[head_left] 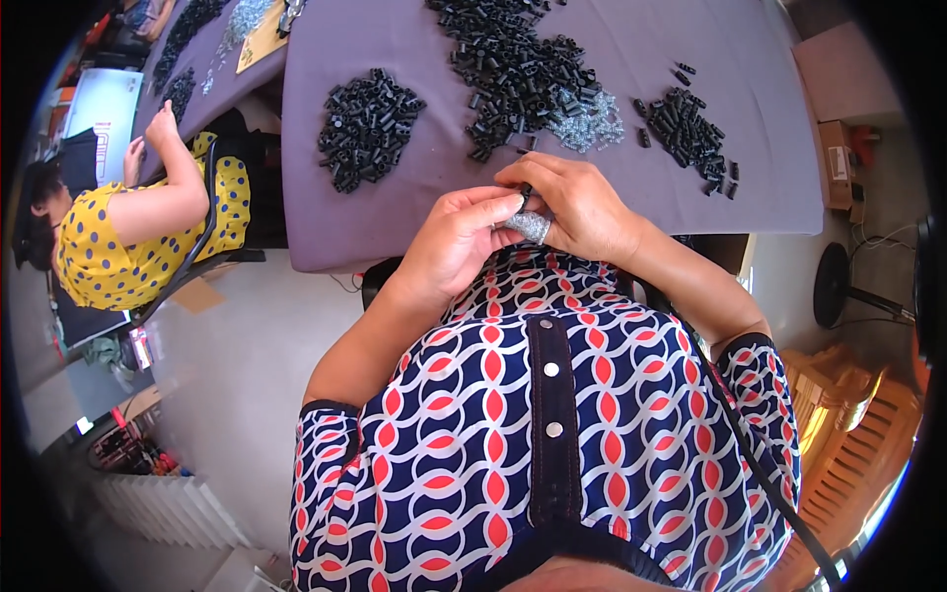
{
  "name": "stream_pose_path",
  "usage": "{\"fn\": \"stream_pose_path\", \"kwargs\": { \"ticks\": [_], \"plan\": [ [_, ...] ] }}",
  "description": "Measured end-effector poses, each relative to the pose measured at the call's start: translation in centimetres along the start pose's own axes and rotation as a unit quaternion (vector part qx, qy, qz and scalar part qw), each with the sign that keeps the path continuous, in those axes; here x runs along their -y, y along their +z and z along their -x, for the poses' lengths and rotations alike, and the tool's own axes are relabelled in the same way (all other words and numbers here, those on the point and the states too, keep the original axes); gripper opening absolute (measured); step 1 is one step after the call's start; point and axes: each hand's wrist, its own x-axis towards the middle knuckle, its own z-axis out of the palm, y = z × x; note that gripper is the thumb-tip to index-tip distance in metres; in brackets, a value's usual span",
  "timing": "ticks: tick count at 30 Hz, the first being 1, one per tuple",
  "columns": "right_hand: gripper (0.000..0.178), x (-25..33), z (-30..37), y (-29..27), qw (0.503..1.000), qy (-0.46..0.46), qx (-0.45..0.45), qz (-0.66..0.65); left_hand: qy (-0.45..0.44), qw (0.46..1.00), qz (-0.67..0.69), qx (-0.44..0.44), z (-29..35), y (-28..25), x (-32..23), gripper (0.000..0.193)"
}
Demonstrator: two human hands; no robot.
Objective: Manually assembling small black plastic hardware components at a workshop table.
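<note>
My left hand (452, 237) and my right hand (589, 205) meet in front of my chest, just off the near edge of the table. Between their fingertips is a small black cylindrical part (525, 191); the fingers of both hands close on it. Something silvery grey and glittery (530, 228) shows below it by my right fingers, and I cannot make out whether it is a finger wrap or clear pieces. Just beyond my hands lie a large heap of black tubular parts (528, 74) and a smaller heap of clear small pieces (587, 120) touching it.
More black parts form a left pile (370, 128) and a looser right pile (686, 133) on the purple-grey tablecloth (720, 59). At the left, a person in a yellow dotted top (123, 232) works at another table. A wooden chair (858, 434) and a black fan-like stand (834, 286) are at right.
</note>
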Motion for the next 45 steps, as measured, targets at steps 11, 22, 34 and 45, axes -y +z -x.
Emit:
{"fn": "stream_pose_path", "kwargs": {
  "ticks": [11, 22, 34, 45],
  "plan": [
    [0.046, 0.3, 0.0, 0.5, 0.996, -0.02, -0.01, 0.082, 0.02, 0.999, 0.031, -0.025, -0.2, -0.5, 0.8, 0.019],
    [0.059, 0.9, -0.4, 0.1, 0.997, 0.051, -0.02, -0.049, 0.032, 0.999, 0.033, -0.012, -0.8, 0.4, 0.1, 0.025],
    [0.061, 0.2, 0.7, 0.0, 0.997, 0.003, -0.024, -0.073, 0.009, 0.999, 0.039, 0.027, 0.4, 0.6, 0.2, 0.028],
    [0.053, 0.4, 1.3, -0.2, 0.998, 0.02, -0.027, -0.049, -0.018, 0.997, 0.056, 0.039, 0.1, 0.7, 0.7, 0.027]
  ]
}}
